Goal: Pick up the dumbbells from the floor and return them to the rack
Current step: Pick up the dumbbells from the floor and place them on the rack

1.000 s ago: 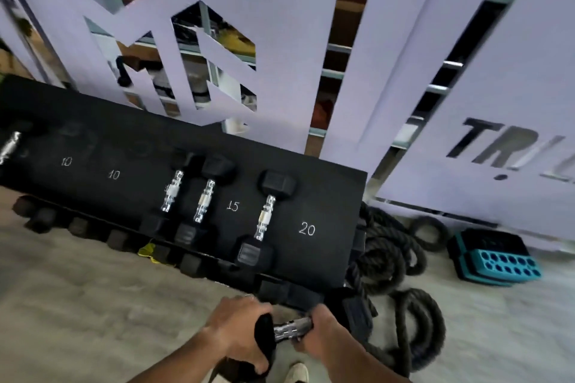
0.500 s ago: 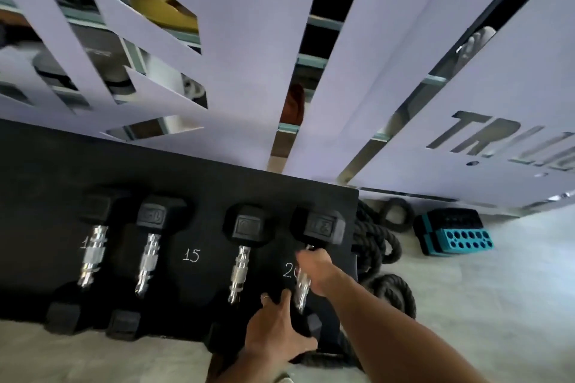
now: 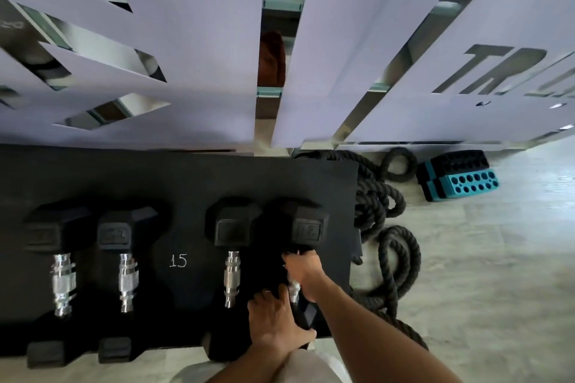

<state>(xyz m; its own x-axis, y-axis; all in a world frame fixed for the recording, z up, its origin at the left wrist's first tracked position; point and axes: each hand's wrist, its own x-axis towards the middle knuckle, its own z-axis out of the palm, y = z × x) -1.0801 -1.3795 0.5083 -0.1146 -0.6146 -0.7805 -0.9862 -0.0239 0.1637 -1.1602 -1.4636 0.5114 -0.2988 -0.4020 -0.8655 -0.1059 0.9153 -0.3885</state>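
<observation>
Both arms reach forward; the right hand (image 3: 303, 270) grips a dumbbell (image 3: 306, 253) handle, the left hand (image 3: 273, 320) cups its near end.

Handle of rightmost dumbbell (image 3: 306, 225) mostly covered by both hands: right hand (image 3: 303, 270) over upper part, left hand (image 3: 275, 320) over lower. Its near head partly hidden behind left hand. Embossed numbers on dumbbell heads too blurred to read. Chalk mark under right hand hidden. Wall lettering (image 3: 510, 74) cut off by right edge. Rack (image 3: 174, 177) cut off at left edge. Battle rope (image 3: 392, 246) partly hidden behind rack and right forearm.
</observation>
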